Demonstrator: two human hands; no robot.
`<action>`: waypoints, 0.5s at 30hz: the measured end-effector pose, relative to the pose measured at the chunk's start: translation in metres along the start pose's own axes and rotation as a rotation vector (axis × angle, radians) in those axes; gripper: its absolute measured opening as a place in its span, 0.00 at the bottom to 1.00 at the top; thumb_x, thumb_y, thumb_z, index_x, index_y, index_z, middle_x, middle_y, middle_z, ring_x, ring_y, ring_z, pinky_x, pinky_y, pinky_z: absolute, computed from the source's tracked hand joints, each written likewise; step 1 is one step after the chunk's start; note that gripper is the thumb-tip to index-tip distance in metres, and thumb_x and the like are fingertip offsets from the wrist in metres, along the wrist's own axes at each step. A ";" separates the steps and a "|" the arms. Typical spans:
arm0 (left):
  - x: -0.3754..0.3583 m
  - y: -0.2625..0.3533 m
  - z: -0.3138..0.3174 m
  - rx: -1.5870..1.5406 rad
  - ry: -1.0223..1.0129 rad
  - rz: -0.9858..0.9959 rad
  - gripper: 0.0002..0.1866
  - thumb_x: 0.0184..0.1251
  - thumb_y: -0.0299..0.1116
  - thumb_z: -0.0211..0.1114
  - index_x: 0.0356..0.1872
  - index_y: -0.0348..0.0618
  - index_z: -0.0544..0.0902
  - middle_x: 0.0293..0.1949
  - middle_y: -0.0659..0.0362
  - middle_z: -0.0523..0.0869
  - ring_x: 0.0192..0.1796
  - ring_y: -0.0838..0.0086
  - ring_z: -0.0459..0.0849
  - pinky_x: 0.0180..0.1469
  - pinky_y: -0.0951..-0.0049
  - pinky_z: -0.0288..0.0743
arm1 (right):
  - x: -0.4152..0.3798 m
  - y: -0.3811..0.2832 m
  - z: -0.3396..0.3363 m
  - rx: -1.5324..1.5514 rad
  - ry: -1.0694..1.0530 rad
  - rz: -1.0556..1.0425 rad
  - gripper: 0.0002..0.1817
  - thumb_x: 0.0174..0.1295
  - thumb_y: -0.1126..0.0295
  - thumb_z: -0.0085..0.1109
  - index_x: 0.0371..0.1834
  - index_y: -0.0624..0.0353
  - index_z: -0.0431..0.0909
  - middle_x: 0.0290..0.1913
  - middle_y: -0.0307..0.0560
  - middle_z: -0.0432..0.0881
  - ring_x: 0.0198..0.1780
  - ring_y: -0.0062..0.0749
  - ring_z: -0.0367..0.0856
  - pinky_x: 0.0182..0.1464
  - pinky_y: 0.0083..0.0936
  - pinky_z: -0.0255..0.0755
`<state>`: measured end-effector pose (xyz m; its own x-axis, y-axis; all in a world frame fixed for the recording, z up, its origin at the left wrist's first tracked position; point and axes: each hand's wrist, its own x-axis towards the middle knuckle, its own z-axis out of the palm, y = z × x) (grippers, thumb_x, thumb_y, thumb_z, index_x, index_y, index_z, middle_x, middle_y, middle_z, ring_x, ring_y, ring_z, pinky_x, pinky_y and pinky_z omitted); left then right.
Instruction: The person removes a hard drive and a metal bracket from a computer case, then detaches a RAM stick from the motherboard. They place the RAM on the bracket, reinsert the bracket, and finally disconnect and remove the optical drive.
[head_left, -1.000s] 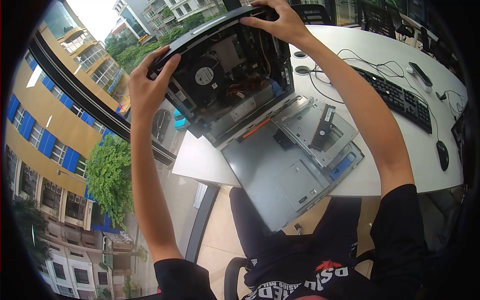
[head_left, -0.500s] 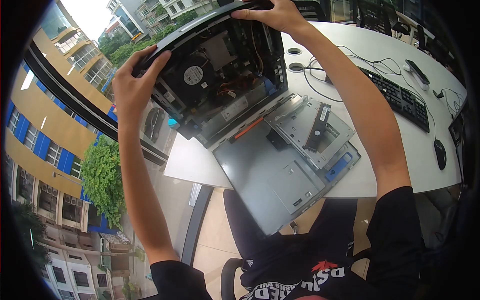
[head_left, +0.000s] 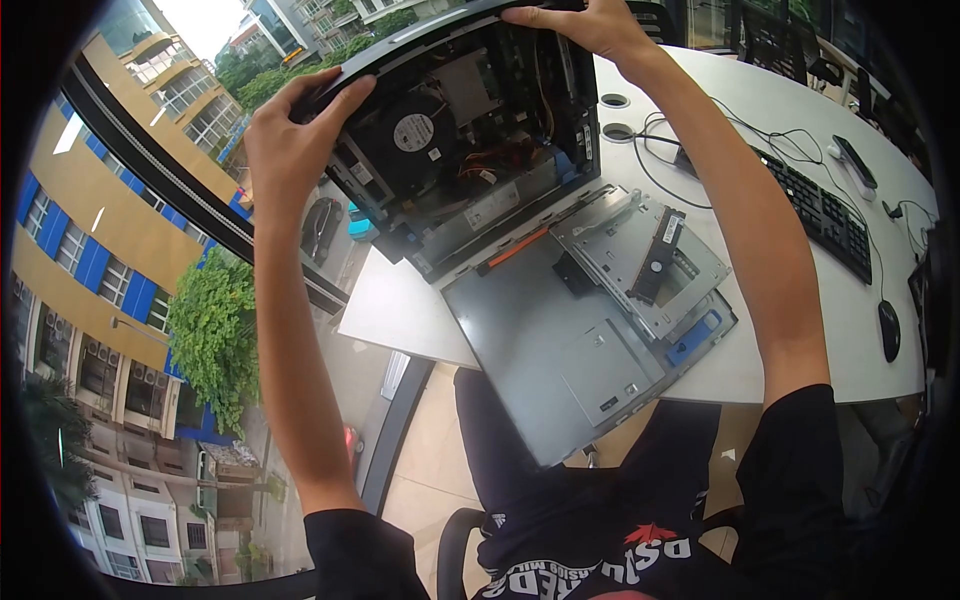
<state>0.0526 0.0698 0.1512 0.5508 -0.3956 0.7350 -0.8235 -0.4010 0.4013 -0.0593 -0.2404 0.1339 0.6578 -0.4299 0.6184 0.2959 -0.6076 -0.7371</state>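
Note:
An open computer case [head_left: 470,130] stands tilted up at the table's left edge, its inside with a round fan and wires facing me. My left hand [head_left: 305,125] grips its upper left edge, thumb on the near side. My right hand [head_left: 580,25] holds the top edge farther right, partly cut off by the frame. Below the case lies a detached-looking metal side panel [head_left: 540,340], reaching past the table edge over my lap. On it rests a metal bracket [head_left: 690,255] with a dark slim module [head_left: 658,258] across it.
On the white table [head_left: 850,345] to the right are a black keyboard [head_left: 815,212], a mouse [head_left: 888,330], a dark handheld object on a stand [head_left: 855,162] and loose cables. Two round cable holes sit behind. A window [head_left: 150,300] is at the left.
The whole view has shifted, so the case, panel, table and both arms appear slightly farther right. Both hands keep their hold on the case.

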 end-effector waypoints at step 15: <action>0.024 -0.012 -0.029 0.178 -0.277 0.151 0.29 0.65 0.57 0.75 0.59 0.49 0.90 0.51 0.55 0.93 0.57 0.66 0.88 0.64 0.65 0.76 | -0.003 -0.001 0.006 -0.027 0.027 -0.097 0.36 0.55 0.51 0.84 0.58 0.64 0.81 0.51 0.48 0.88 0.53 0.31 0.86 0.58 0.28 0.79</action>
<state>0.0716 0.0886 0.1803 0.4610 -0.6601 0.5931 -0.8751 -0.4490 0.1805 -0.0574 -0.2350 0.1312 0.6081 -0.3855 0.6940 0.3386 -0.6647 -0.6659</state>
